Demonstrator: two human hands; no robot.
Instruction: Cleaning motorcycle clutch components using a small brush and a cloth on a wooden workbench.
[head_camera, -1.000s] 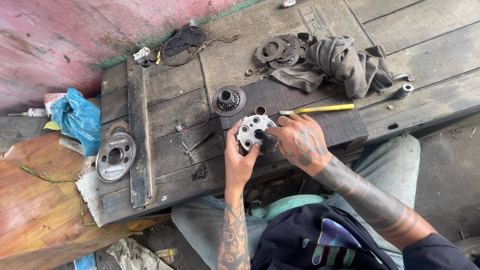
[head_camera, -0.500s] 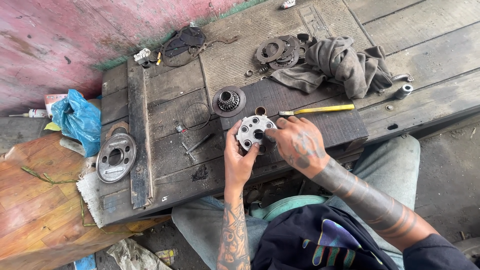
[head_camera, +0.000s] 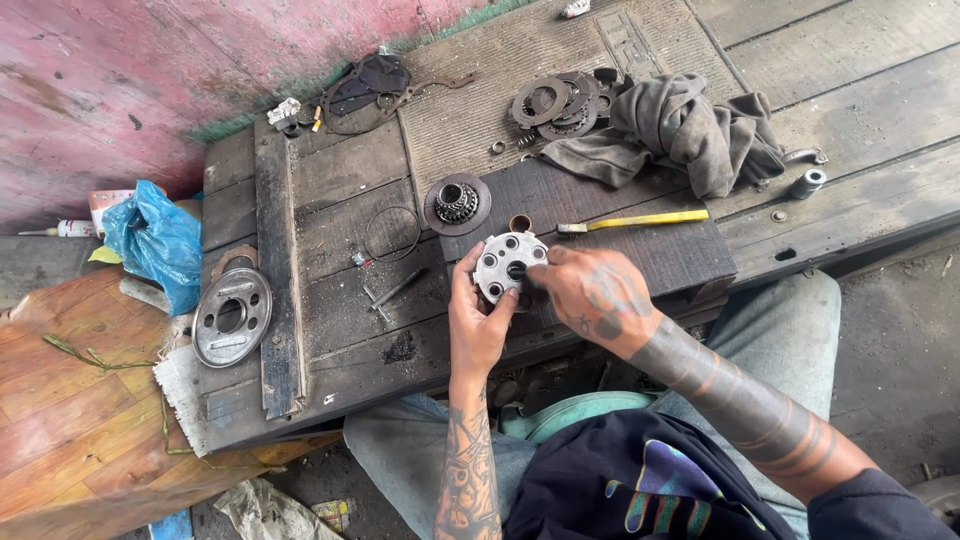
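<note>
I see a round metal disc with holes (head_camera: 508, 264) held just above the front edge of a dark wooden workbench (head_camera: 330, 190). The left hand (head_camera: 478, 318) grips its lower left rim, fingers curled around it. The right hand (head_camera: 590, 292) pinches narrowly at the disc's centre. At eleven o'clock sits a small gear on a plate (head_camera: 457, 204); at two o'clock, a yellow-handled tool (head_camera: 640, 220), then a grey rag (head_camera: 685, 130). At nine o'clock lies a larger metal plate (head_camera: 232, 316).
</note>
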